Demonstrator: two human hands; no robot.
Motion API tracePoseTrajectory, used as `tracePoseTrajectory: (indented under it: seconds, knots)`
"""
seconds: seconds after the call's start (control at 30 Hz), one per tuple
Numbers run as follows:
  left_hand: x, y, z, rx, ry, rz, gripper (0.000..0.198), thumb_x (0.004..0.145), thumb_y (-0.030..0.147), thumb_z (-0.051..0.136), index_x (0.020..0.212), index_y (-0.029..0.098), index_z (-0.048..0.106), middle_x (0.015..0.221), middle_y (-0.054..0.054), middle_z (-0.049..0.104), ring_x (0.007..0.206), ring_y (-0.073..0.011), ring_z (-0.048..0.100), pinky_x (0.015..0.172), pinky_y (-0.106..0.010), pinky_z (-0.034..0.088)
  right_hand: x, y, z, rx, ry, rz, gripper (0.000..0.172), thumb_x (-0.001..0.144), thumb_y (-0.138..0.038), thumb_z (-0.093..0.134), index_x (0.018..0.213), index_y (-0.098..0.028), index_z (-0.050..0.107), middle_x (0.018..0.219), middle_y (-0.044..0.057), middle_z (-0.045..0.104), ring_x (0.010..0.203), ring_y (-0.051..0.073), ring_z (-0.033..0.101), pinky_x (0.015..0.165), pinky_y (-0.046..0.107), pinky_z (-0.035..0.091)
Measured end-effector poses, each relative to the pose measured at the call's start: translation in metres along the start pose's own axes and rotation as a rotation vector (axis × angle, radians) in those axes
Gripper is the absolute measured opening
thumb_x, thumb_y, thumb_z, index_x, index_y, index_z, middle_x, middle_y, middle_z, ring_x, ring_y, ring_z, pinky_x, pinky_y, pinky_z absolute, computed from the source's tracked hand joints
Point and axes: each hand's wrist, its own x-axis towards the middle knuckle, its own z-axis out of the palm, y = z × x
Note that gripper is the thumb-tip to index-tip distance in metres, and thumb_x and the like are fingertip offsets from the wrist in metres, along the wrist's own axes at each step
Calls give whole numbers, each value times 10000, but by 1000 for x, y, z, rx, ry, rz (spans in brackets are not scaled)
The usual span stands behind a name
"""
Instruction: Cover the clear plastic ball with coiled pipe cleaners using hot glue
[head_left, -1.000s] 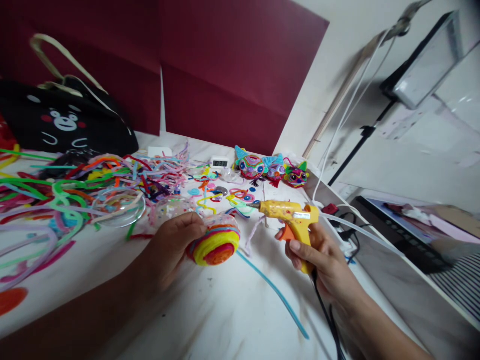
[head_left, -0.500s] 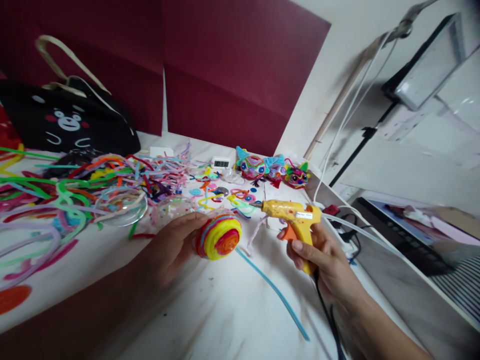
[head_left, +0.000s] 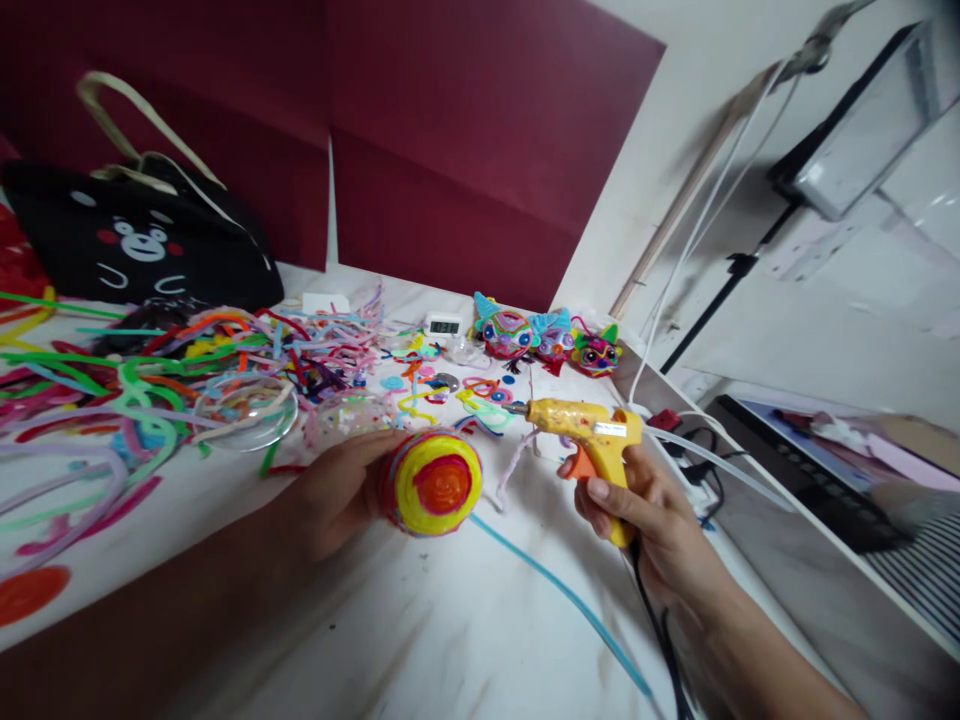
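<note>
My left hand point(head_left: 349, 490) grips a round ball point(head_left: 435, 485) wound with pipe cleaners, its face ringed in yellow and red around an orange middle. A light blue pipe cleaner point(head_left: 562, 590) trails from beside the ball across the white table toward the lower right. In my right hand point(head_left: 637, 510) is a yellow hot glue gun point(head_left: 581, 425), held by its handle with a finger at the orange trigger. Its nozzle points left, a little above and right of the ball, not touching it. A black cord hangs from the handle.
Loose pipe cleaners point(head_left: 150, 400) heap up at left, around a clear plastic dome point(head_left: 251, 410). Behind stand a black bag point(head_left: 142, 240), a small digital clock point(head_left: 444, 325) and several decorated animal heads point(head_left: 506, 335). Power plugs point(head_left: 690, 455) lie along the right table edge.
My left hand has turned the ball so its orange centre faces me more directly. The blue pipe cleaner's far end has shifted down and right. The glue gun is nearly still.
</note>
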Motion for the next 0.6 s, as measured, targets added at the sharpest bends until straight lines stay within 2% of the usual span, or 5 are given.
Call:
tracePoseTrajectory:
  seconds: [0.1, 0.2, 0.37, 0.6]
  knots:
    - [1, 0, -1, 11, -44, -14, 187, 863, 249, 611, 828, 148, 764, 829, -67, 801, 769, -232, 725, 708, -322, 589, 0, 0, -1, -1, -7, 3, 321, 766, -321, 824, 983, -239, 603, 660, -37, 625, 479, 87, 466, 486, 228, 304]
    - [-1, 0, -2, 54, -28, 38, 169, 824, 273, 654, 825, 150, 770, 811, -45, 797, 732, -218, 704, 646, -292, 560, 0, 1, -1, -1, -7, -5, 318, 768, -326, 822, 986, -240, 607, 669, -33, 630, 476, 90, 461, 483, 232, 301]
    - [-3, -2, -5, 96, -87, 96, 119, 738, 301, 754, 752, 183, 755, 732, -10, 761, 659, -186, 662, 558, -252, 517, 1, 2, -2, 7, -9, 2, 338, 765, -319, 824, 1007, -239, 601, 688, -28, 639, 476, 91, 464, 480, 233, 309]
    - [-5, 6, 5, 22, 51, -32, 187, 807, 218, 613, 662, 157, 715, 655, -27, 744, 577, -172, 662, 517, -243, 534, 2, 1, -1, 1, -24, -3, 334, 770, -322, 819, 984, -227, 581, 609, -57, 579, 479, 77, 459, 485, 209, 310]
